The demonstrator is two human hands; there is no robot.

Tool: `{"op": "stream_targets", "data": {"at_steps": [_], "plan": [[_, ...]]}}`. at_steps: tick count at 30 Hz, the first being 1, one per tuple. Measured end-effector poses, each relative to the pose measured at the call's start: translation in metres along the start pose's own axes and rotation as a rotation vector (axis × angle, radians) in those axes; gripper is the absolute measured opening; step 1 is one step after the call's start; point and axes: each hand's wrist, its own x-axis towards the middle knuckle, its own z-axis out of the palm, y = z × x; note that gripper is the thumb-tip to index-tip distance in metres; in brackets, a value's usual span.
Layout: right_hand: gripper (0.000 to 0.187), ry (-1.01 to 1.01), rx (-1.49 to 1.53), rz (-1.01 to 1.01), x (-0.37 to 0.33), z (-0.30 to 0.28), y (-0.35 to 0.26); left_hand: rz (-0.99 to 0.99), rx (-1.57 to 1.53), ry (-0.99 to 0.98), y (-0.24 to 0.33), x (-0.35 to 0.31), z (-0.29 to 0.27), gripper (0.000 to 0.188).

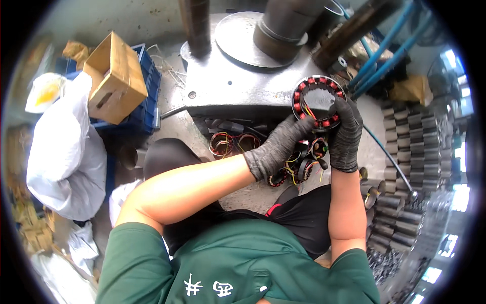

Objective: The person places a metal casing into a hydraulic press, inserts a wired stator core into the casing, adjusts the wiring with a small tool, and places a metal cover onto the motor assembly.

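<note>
In front of the metal press bed, both gloved hands hold up a round motor stator (299,92) with red coil windings around its ring and some thin red and yellow lead wires inside. My right hand (347,133), in a dark grey glove, grips the right side of the ring, fingers wrapped over the rim. My left hand (277,147), gloved alike, has its fingers closed at the lower left of the ring, beside the wires; whether it pinches rim or wires is hard to tell. Below lie more wound stators (221,145) with coloured leads, partly hidden by my left forearm.
A press with a flat metal bed (223,88) and thick columns stands ahead. To the left are a cardboard box (121,86) on a blue crate (151,96) and a white sack (63,152). Stacked metal cylinders (412,137) and blue hoses (392,45) are at the right.
</note>
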Motion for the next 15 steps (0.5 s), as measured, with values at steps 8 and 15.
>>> {"op": "stream_targets", "data": {"at_steps": [8,15], "plan": [[0.034,-0.094,-0.803,-0.665,0.03,0.023,-0.007,-0.157,-0.287,-0.084,0.001,0.016,-0.002,0.051],[0.041,-0.113,-0.879,-0.084,0.064,0.045,0.019,-0.251,-0.463,0.086,-0.014,0.029,-0.011,0.047]]}}
